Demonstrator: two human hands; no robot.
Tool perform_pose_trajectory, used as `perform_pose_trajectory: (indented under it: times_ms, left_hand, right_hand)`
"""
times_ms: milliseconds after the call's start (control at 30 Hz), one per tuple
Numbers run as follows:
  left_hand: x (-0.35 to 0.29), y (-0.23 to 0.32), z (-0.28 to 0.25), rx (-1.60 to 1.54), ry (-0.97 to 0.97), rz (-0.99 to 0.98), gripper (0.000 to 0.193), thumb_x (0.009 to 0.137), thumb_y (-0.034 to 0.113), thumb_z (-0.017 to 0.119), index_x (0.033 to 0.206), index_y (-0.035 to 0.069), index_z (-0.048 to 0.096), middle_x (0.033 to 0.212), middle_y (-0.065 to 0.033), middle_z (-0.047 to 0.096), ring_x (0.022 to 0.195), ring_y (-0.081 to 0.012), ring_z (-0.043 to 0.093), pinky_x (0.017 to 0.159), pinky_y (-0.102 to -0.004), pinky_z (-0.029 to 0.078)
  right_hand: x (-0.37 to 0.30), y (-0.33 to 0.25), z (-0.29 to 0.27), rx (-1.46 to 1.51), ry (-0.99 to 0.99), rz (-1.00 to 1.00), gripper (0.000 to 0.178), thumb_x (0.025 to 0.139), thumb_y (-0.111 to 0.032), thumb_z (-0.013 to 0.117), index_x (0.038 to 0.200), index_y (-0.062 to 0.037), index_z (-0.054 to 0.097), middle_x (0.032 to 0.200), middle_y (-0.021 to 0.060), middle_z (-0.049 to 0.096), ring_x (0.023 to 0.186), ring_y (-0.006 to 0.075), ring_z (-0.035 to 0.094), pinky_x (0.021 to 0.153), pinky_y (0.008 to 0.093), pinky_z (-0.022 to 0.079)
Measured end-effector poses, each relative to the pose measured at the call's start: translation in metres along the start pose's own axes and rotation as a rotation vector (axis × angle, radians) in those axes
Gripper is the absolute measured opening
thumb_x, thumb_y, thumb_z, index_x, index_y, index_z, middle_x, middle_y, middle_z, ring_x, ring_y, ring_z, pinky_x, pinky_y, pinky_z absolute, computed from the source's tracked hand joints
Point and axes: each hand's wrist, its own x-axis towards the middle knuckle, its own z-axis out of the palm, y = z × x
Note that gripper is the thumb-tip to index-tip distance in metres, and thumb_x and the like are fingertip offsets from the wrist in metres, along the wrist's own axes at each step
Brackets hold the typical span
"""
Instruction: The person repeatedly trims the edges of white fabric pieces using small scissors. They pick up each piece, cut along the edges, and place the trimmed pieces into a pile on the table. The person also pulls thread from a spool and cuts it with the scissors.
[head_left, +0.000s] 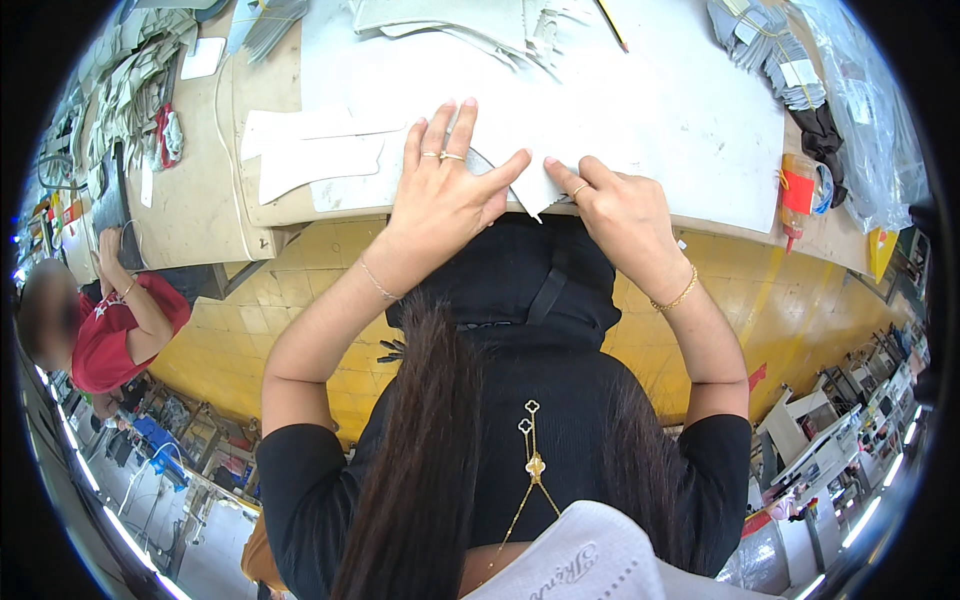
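A pale grey, fabric-like piece (538,190) lies at the near edge of the table, its pointed corner sticking out toward me. My left hand (445,180) rests over its left side, fingers stretched and spread, the thumb reaching toward the right. At the piece's right side is my right hand (622,212), its fingers bent in and one fingertip pressed onto the piece; its other fingertips are hidden beneath the hand. Left of my left hand, two white shaped pattern pieces (318,172) lie partly overlapping.
A stack of grey cut pieces (450,18) sits at the far side, near a pencil (612,25). At right are tied grey bundles (770,50), a clear plastic bag (868,120) and a red-orange bottle (797,195). A person in red (130,325) works at the left.
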Motion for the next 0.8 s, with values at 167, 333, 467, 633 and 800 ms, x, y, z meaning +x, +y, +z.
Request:
perform_pose_trajectory:
  times_ms: [167,333,467,633,800]
  left_hand:
    - [0.003,0.026,0.012,-0.143,0.032,0.102,0.053,0.086,0.019,0.074,0.136,0.011,0.062,0.139,-0.0109,0.057,0.133,-0.029,0.05,0.109,-0.0509,0.037]
    - [0.001,0.022,0.015,-0.03,0.026,0.156,0.055,0.086,0.023,0.074,0.137,0.009,0.061,0.134,-0.0088,0.061,0.13,-0.026,0.052,0.106,-0.0509,0.039]
    - [0.002,0.022,0.012,0.015,-0.017,0.172,0.059,0.085,0.027,0.075,0.139,0.011,0.058,0.133,-0.0094,0.061,0.131,-0.0265,0.052,0.106,-0.0515,0.038]
    - [0.001,0.023,0.01,0.021,-0.045,0.174,0.061,0.086,0.027,0.075,0.142,0.015,0.057,0.136,-0.0108,0.061,0.133,-0.0274,0.051,0.106,-0.0521,0.037]
    - [-0.001,0.024,0.012,0.01,-0.05,0.155,0.064,0.086,0.027,0.076,0.145,0.016,0.055,0.138,-0.0114,0.06,0.133,-0.0274,0.05,0.107,-0.0521,0.036]
  right_hand:
    - [-0.004,-0.002,0.0,0.025,-0.039,0.049,0.039,0.085,-0.009,0.066,0.123,-0.0134,0.073,0.084,0.0043,0.059,0.068,0.0199,0.068,0.057,0.0331,0.054]
    - [-0.026,0.009,-0.006,0.196,-0.03,0.124,0.051,0.08,-0.003,0.073,0.128,-0.0199,0.072,0.08,0.0032,0.058,0.064,0.0211,0.062,0.057,0.0333,0.052]
    - [-0.038,0.009,-0.005,0.189,0.021,0.141,0.052,0.079,-0.001,0.074,0.128,-0.0192,0.073,0.08,0.0036,0.058,0.063,0.0209,0.061,0.058,0.0339,0.053]
    - [-0.039,0.01,-0.004,0.15,0.037,0.149,0.053,0.078,0.001,0.074,0.127,-0.0192,0.073,0.081,0.0039,0.058,0.062,0.0205,0.06,0.058,0.0341,0.053]
    - [-0.033,0.021,-0.011,0.104,0.051,0.073,0.041,0.085,-0.005,0.067,0.123,-0.0177,0.074,0.082,0.0028,0.057,0.066,0.0182,0.064,0.057,0.0322,0.054]
